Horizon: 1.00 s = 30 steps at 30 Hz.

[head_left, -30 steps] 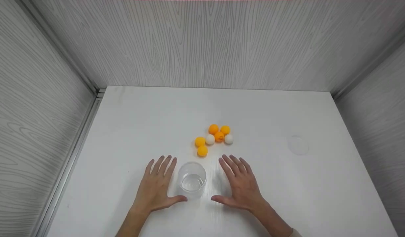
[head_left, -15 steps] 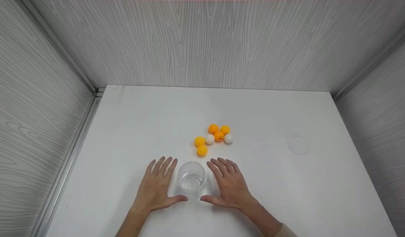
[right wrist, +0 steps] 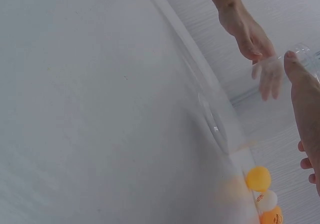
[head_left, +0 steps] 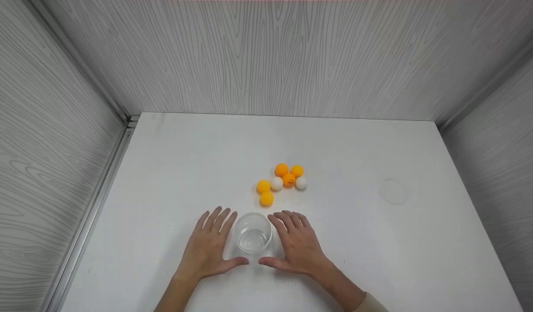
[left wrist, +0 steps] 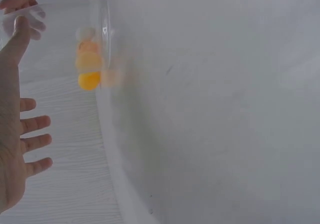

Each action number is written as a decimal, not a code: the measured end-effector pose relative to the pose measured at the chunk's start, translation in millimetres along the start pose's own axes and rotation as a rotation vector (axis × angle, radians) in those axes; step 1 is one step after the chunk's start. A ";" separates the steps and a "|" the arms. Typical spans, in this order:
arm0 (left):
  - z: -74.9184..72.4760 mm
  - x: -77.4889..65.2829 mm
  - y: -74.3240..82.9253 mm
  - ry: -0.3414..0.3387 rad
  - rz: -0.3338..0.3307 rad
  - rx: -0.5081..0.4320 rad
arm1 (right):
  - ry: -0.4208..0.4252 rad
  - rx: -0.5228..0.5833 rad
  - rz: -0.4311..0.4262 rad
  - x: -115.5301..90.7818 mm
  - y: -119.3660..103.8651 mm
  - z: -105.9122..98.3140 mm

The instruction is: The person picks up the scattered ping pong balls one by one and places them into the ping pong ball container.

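Left hand (head_left: 208, 251): fingers straight and spread, gripping nothing, just beside the cup.
Clear cup (head_left: 253, 234): upright between both hands, well away from the table's (head_left: 184, 151) far edge; whether fingers touch it, I cannot tell.
Balls (head_left: 289, 180): five orange, two white, clustered beyond the cup, nearer that edge.
Right hand (head_left: 297, 248): fingers slightly bent, thumb apart, gripping nothing.
Cup hold: seemingly being framed; next probably calls for even inward pressure.

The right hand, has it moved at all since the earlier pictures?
Yes. In the head view, the right hand has moved left, closer to the clear cup, which stands in about the same spot on the white table.
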State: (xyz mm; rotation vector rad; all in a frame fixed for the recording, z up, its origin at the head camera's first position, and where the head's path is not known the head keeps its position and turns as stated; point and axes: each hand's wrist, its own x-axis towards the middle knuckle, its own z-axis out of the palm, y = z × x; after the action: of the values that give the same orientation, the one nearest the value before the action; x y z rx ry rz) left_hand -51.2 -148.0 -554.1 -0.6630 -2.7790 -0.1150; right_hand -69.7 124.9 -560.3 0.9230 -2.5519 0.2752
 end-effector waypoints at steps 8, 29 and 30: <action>2.3 0.3 3.4 -0.019 0.010 -0.002 | -0.020 -0.002 0.006 1.5 -2.8 -0.7; 1.9 0.9 6.1 0.054 0.047 -0.009 | -0.024 -0.027 0.003 0.3 -1.8 1.2; 2.1 1.1 6.5 0.058 0.050 -0.007 | -0.019 -0.032 0.000 0.0 -1.3 1.3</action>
State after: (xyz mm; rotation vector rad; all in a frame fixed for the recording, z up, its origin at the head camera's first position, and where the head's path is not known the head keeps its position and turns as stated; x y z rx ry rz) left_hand -49.7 -141.4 -555.8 -0.7186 -2.7052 -0.1312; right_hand -69.3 123.4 -561.4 0.9180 -2.5664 0.2255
